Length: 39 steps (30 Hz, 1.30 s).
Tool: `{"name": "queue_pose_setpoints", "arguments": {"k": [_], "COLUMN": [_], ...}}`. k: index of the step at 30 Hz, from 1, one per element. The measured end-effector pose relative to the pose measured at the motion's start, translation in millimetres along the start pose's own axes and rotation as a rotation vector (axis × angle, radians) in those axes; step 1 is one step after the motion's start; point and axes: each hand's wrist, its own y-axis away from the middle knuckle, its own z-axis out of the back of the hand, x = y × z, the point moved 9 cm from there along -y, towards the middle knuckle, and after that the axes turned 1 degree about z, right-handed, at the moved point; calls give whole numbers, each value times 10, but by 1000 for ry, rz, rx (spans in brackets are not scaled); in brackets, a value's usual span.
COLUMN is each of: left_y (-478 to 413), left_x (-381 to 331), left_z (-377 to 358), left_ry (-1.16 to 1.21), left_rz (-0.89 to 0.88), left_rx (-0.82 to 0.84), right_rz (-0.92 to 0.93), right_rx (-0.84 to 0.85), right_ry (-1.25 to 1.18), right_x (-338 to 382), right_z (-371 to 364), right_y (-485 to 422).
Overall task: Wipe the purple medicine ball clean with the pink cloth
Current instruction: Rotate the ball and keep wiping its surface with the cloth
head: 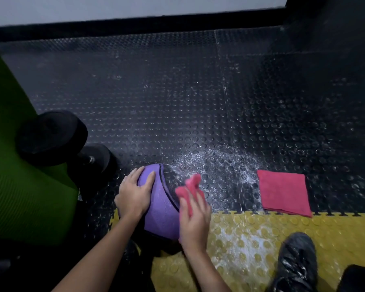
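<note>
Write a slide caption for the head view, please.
Left hand steadies purple medicine ball; right hand holds pink cloth against it.

Light: dim, corners dark | Glare: white speckle on black studded floor (219, 161) beyond right hand (195, 224) fingers | Blur: pink cloth (191, 187) at fingertips | Edges: bowed

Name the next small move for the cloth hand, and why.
Probably sweep the pink cloth in the right hand forward over the far dark panel of the purple medicine ball: white residue shows there, and the left hand braces the ball.
</note>
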Motion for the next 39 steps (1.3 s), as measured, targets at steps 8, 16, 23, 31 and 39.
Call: {"name": "queue_pose_setpoints", "arguments": {"k": [8, 16, 23, 31, 39], "left_y": [119, 148, 214, 225, 193], "left_x": [-145, -65, -127, -97, -70], "left_z": [-54, -33, -44, -38, -3], "left_ry": [-133, -87, -135, -132, -90], "left_rz": [-45, 42, 37, 47, 58], "left_rx": [2, 6, -2, 8, 3], "right_rz": [64, -2, -4, 128, -515], "right_rx": [-61, -24, -20, 5, 15], "right_ry": [36, -84, 33, 154, -65], "right_x": [341, -77, 170, 165, -668], "right_z": [38, 136, 47, 72, 494], "right_y": [-72, 37, -33, -90, -100]}}
